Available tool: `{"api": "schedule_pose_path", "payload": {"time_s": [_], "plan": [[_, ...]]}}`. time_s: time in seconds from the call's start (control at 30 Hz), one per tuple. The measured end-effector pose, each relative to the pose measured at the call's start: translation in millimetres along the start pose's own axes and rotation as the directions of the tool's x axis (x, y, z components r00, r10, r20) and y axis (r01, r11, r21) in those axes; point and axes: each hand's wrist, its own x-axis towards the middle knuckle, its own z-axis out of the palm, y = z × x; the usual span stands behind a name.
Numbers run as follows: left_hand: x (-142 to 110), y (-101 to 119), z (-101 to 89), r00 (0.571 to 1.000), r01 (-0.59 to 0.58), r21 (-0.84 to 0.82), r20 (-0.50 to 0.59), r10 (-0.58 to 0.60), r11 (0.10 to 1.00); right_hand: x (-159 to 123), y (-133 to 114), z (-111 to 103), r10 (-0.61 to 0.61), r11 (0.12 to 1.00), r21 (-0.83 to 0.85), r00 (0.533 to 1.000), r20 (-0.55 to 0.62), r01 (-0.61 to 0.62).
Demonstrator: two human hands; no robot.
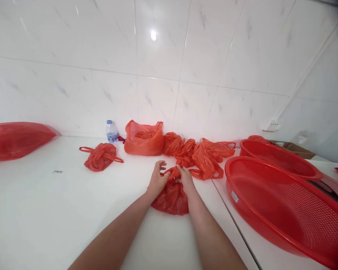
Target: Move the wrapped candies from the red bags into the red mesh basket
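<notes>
Right in the middle of the white table (59,217), a small red plastic bag (171,202) sits between the two forearms, its top bunched up at the hands. The left hand (157,179) has its fingers curled and lifted, apart from the thumb, which lies against the bag's top. Over on the other side, the right hand (185,179) has thumb and fingers clamped on the gathered plastic, though the fingertips are partly hidden.

Just beyond, crumpled red bags (205,159) sprawl in a heap, touching an upright open bag (143,145) with more red plastic inside. A water bottle (112,132) stands near it by the wall, and a smaller bag with looped handles (100,157) lies in front of the bottle. Off to the right, a big red basket (259,217) sits before another red basket (278,159).
</notes>
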Motion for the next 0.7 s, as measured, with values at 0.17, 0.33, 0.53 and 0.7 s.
{"api": "schedule_pose_path", "payload": {"time_s": [0.17, 0.33, 0.53, 0.7], "plan": [[-18.6, 15.4, -3.5, 0.903, -0.394, 0.399, 0.337, 0.267, 0.828, -0.2, 0.3, -3.3, 0.014, 1.0, -0.011, 0.999, -0.037, -0.015], [-4.7, 0.8, -12.4, 0.952, -0.302, 0.582, 0.22, 0.211, 0.755, -7.4, 2.2, -1.3, 0.1, 0.995, -0.016, 0.99, 0.095, -0.099], [6.6, -9.8, -30.8, 0.984, -0.152, 0.524, 0.002, 0.177, 0.838, -16.1, -3.4, -0.1, 0.169, 0.98, 0.041, 0.924, 0.343, -0.194], [8.2, -2.8, -38.8, 0.985, -0.16, 0.415, 0.121, 0.12, 0.896, -18.2, -13.0, -2.0, 0.033, 0.99, -0.139, 0.943, 0.332, 0.015]]}}
